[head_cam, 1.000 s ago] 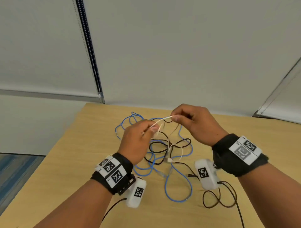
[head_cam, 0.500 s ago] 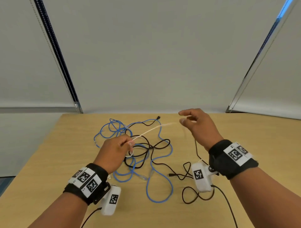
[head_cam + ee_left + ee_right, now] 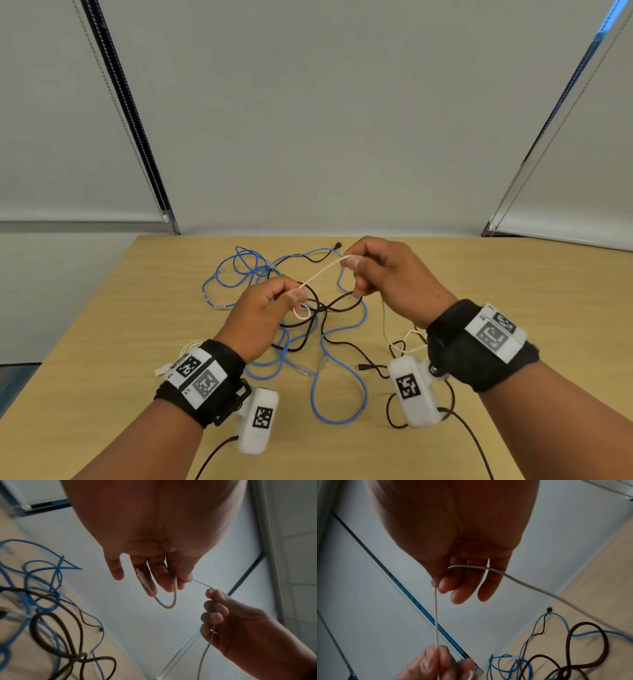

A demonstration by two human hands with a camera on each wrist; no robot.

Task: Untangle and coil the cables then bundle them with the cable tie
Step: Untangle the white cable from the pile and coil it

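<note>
A thin white cable (image 3: 322, 272) runs taut between my two hands above the table. My left hand (image 3: 296, 298) pinches it near its connector end (image 3: 142, 577), and a small loop (image 3: 303, 313) hangs below the fingers. My right hand (image 3: 352, 262) pinches the same cable further along, between thumb and forefinger (image 3: 436, 586). The cable's slack (image 3: 404, 346) trails down past my right wrist. Under my hands, a blue cable (image 3: 342, 394) and a black cable (image 3: 337, 301) lie tangled on the table.
The wooden table (image 3: 102, 342) reaches back to a pale wall with blinds. Small white pieces (image 3: 190, 349) lie partly hidden behind my left wristband. The black cable's plug (image 3: 337, 245) lies near the far edge, and thin dark leads (image 3: 394, 411) loop beside my right wrist.
Both hands have come closer together. The right hand now pinches the white cable nearer the left hand, and a small loop hangs below my left fingers.
</note>
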